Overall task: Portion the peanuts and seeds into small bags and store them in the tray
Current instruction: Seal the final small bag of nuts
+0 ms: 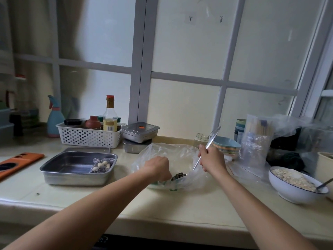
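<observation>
One sealed small bag of pale peanuts (102, 165) lies in the right corner of the steel tray (75, 178) on the desk (180, 206), as a person works over a large clear bag (162, 152) just to the tray's right. The right grip (211, 158) is clenched around the handle of a long metal spoon (211, 140), whose bowl, down inside the clear bag, carries a heap of dark striped seeds (178, 175). The left grip (158, 168) is closed on the crumpled near edge of that bag, just beside the spoon's bowl. Whether a fresh small bag is also pinched in that fist cannot be told, since the knuckles hide it.

The step in hand appears to be lifting a portion of seeds. The spoon looks heaped and is held high up its handle, so a small tilt could spill seeds over the plastic or the desk. The thin film under the left grip is slack, and if it slips the opening could fold shut against the spoon. A white bowl (292, 193) of pale nuts sits near the desk's right end, close enough that a wide sweep of the right forearm might catch it.
</observation>
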The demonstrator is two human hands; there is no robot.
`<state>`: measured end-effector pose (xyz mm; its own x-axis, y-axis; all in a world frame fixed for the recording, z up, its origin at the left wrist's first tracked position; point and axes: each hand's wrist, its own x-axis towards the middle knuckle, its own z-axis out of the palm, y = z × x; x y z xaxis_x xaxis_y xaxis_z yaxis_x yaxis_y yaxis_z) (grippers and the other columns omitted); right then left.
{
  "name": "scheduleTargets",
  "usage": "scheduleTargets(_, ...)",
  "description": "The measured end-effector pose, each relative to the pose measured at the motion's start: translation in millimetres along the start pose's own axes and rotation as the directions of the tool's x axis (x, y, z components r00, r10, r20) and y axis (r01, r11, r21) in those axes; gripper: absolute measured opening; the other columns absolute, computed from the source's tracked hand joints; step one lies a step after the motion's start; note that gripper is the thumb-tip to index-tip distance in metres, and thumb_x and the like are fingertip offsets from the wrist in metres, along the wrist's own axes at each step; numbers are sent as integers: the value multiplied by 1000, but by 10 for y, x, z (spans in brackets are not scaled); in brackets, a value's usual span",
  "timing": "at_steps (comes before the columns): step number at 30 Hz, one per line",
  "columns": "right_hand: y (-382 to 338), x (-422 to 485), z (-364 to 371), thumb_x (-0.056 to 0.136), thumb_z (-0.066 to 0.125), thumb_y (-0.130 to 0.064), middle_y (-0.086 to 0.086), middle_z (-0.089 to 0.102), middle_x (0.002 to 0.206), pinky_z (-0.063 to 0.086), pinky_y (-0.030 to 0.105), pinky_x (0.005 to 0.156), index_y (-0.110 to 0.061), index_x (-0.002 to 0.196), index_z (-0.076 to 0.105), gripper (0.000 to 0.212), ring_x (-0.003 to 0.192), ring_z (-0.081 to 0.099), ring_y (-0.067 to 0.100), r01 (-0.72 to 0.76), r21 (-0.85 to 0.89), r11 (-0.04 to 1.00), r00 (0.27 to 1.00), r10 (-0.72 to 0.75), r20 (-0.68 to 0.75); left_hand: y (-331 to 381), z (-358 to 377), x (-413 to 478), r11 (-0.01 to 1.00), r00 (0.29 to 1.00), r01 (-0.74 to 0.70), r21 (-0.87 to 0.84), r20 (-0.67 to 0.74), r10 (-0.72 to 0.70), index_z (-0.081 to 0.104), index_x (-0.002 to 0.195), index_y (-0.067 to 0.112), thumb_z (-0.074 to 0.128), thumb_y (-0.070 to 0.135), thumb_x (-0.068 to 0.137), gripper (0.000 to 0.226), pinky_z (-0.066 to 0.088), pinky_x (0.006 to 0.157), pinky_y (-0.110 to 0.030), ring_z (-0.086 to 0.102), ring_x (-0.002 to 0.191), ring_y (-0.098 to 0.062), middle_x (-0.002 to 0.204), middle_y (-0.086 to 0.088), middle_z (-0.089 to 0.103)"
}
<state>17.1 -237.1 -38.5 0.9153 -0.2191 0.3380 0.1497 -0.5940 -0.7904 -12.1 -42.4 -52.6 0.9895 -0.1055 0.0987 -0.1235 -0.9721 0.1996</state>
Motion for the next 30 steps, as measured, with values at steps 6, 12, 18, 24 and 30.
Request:
scheduleTargets(6, -15, 6, -6, 109, 45, -37, 9, 66, 67, 41, 22, 41, -4, 84, 65, 45, 42, 53, 19, 10, -20, 1000, 1000, -10, 0, 37, -164, -8, 990, 995, 19, -142, -92, -32, 49, 75, 5, 54, 27, 97, 32, 37, 67, -30, 49, 81, -27, 83, -9, 56)
scheduleTargets(12, -43, 7, 18, 109, 44, -37, 8, 67, 72, 38, 19, 39, -7, 82, 63, 45, 43, 53, 17, 29, -20, 999, 999, -29, -24, 124, -313, 19, 964, 990, -38, -264, -138, 2, 47, 65, 7, 54, 27, 95, 36, 33, 52, -29, 44, 55, -21, 58, -2, 45)
scheduleTargets(18, 72, -2, 51, 108, 48, -39, 7, 61, 62, 35, 24, 41, -4, 86, 65, 45, 42, 46, 16, -152, 267, 952, 988, 142, 57, 179, -251, -35, 922, 987, -114, -371, -145, 64, 31, 53, 16, 55, 17, 92, 46, 18, 42, -24, 26, 47, -15, 50, 2, 31)
scheduleTargets(24, 183, -27, 21, 108, 48, -39, 7, 57, 63, 31, 27, 46, -4, 86, 64, 45, 46, 43, 15, -226, 405, 886, 974, 200, 106, 33, -250, -27, 978, 985, 5, -206, -165, -40, 37, 59, 12, 54, 19, 90, 37, 30, 49, -29, 42, 57, -21, 60, -2, 42)
scheduleTargets(30, 87, -22, -96, 108, 48, -36, 6, 57, 59, 35, 26, 42, -3, 85, 64, 43, 45, 44, 16, -134, 297, 946, 991, 127, 42, -114, -257, -63, 989, 986, 132, 74, -115, -123, 52, 82, 12, 52, 8, 87, 6, 44, 72, -30, 62, 97, -28, 109, -8, 64)
